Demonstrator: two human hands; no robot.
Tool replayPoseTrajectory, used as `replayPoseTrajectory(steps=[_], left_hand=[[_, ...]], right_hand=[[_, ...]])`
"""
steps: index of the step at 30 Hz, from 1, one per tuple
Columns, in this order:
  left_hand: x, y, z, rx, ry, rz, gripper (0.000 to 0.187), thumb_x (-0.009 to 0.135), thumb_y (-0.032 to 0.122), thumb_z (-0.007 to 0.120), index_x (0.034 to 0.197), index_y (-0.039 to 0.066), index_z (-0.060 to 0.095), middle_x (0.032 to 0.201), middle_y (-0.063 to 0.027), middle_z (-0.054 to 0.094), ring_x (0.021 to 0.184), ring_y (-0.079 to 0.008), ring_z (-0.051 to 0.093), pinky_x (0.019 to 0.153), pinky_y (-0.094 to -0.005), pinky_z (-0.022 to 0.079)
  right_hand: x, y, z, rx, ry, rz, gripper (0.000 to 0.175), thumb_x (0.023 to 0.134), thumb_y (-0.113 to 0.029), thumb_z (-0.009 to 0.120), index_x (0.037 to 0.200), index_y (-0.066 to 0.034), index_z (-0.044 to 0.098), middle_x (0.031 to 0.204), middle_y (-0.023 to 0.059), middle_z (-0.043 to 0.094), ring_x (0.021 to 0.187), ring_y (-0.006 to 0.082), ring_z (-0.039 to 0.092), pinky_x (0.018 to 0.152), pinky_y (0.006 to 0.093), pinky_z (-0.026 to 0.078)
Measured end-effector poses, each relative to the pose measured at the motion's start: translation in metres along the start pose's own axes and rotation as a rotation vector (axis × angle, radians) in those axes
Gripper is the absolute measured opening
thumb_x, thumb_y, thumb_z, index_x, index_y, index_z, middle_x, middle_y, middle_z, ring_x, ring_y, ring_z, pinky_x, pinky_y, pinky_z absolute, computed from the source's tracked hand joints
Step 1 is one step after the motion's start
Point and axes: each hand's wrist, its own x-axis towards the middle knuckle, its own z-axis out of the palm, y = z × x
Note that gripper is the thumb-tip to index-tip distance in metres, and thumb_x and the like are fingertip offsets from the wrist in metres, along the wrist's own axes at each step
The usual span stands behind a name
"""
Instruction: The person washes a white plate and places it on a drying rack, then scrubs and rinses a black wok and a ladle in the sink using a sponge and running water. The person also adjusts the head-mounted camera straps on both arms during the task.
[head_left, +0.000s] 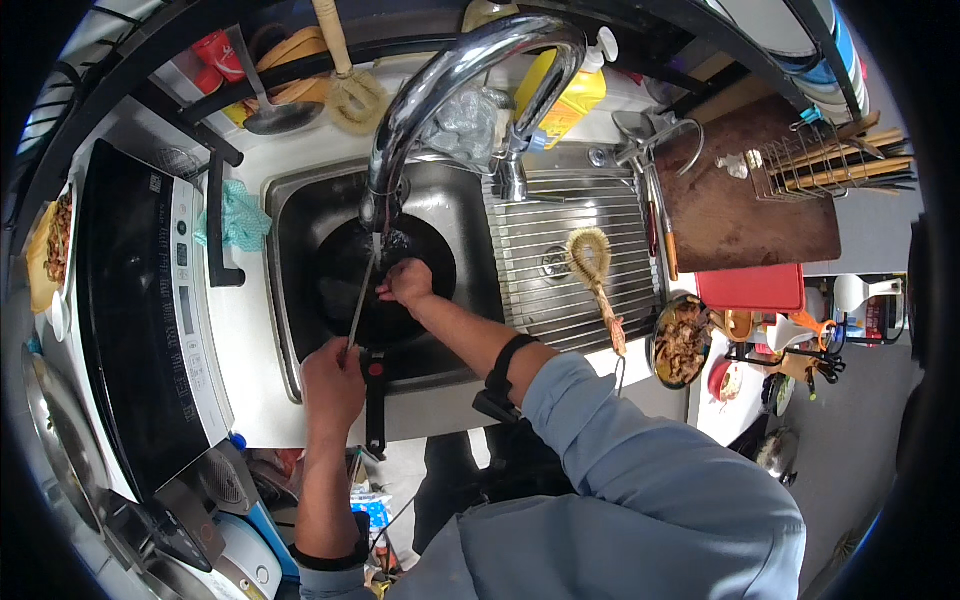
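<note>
My left hand (334, 381) is closed around the lower end of a long, thin metal utensil (363, 298), whose upper end lies under the spout of the chrome faucet (380, 142). Near that upper end, over the pan, is my right hand (407, 283), its fingers partly bent; whether they touch the utensil I cannot tell. A dark round pan (435, 259) rests in the steel sink (469, 206), its black handle (375, 412) reaching over the front edge beside my left hand. Water seems to fall into the pan.
Right of the sink, a scrubbing brush (592, 259) lies on a roll-up rack (525, 300). A yellow pump bottle (566, 90) stands behind. A wooden cutting board (735, 217) and a dish of food (680, 341) are further right. A teal cloth (240, 217) lies left, beside a black-topped appliance (127, 300).
</note>
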Motion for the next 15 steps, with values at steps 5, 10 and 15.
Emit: replayPoseTrajectory(steps=[5,10,15], left_hand=[[0.006,-0.005,0.009,0.164,-0.104,0.028,0.014,0.091,0.011,0.064,0.089,-0.001,0.071,0.083,-0.0252,0.068,0.082,-0.0455,0.067,0.071,-0.0520,0.052],[-0.011,-0.029,0.010,0.099,-0.035,-0.126,0.017,0.092,0.015,0.064,0.090,-0.001,0.071,0.085,-0.0255,0.070,0.086,-0.0460,0.068,0.075,-0.0535,0.053],[-0.016,-0.041,0.002,0.103,-0.009,-0.177,0.019,0.092,0.016,0.064,0.099,0.000,0.071,0.085,-0.0253,0.070,0.084,-0.0460,0.068,0.074,-0.0528,0.054]], right_hand=[[0.006,-0.006,-0.025,-1.057,0.216,-0.557,0.012,0.088,-0.012,0.068,0.097,-0.0042,0.070,0.095,0.0211,0.073,0.093,0.0387,0.073,0.084,0.0454,0.060],[-0.013,-0.022,-0.021,-1.146,-0.051,-0.494,0.053,0.085,-0.023,0.078,0.132,-0.0096,0.057,0.133,0.0225,0.060,0.122,0.0423,0.060,0.103,0.0463,0.051],[0.000,-0.005,0.018,-1.326,-0.110,-0.712,0.069,0.084,-0.024,0.080,0.144,-0.0141,0.047,0.153,0.0206,0.040,0.132,0.0457,0.050,0.106,0.0513,0.050]])
